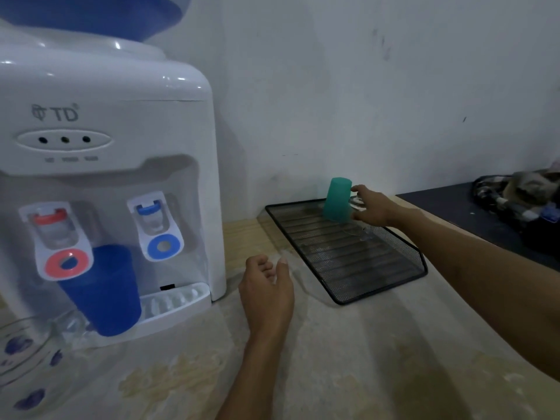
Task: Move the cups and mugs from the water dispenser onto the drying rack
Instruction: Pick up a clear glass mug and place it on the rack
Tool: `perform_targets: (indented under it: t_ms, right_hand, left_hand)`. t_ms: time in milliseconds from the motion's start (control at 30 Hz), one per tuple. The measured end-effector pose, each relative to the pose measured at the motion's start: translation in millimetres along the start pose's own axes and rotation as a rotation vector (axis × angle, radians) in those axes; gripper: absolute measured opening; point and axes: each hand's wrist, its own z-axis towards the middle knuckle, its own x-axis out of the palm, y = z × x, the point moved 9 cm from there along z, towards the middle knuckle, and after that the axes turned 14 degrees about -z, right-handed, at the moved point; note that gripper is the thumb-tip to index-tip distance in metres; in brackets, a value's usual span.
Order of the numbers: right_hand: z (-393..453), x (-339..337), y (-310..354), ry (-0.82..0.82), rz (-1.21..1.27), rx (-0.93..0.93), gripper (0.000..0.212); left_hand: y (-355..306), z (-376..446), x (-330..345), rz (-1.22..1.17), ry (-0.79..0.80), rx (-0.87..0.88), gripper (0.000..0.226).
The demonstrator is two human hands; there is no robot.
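Note:
An upside-down, slightly tilted green cup [336,200] is at the far end of the black mesh drying rack [378,268]. My right hand [371,207] grips its right side, thumb above and fingers below. Something clear and glassy [357,204] shows between my fingers and just under them; I cannot tell what it is. A blue cup [103,289] stands on the drip tray [178,301] of the white water dispenser [106,177], under the red tap. Clear glass [66,325] glints beside it. My left hand [266,294] hovers loosely curled and empty over the counter.
A glass dish with blue flower prints [24,371] lies at the lower left in front of the dispenser. A dark surface [448,207] with a bundle of cloth and cables [521,195] lies to the right of the rack. A wall stands close behind.

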Motion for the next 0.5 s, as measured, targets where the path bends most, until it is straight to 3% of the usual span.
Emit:
perform_targets:
  t_ms: [233,500]
  right_hand:
    - [-7,-11,-7,-0.129,0.133,0.094,0.081]
    - [-73,-35,49,-0.493,0.262,-0.016,0.056]
  left_hand:
    - [-2,0,0,-0.005,0.001,0.000,0.027]
    - [-5,-3,-1,-0.018,0.004,-0.007,0.024]
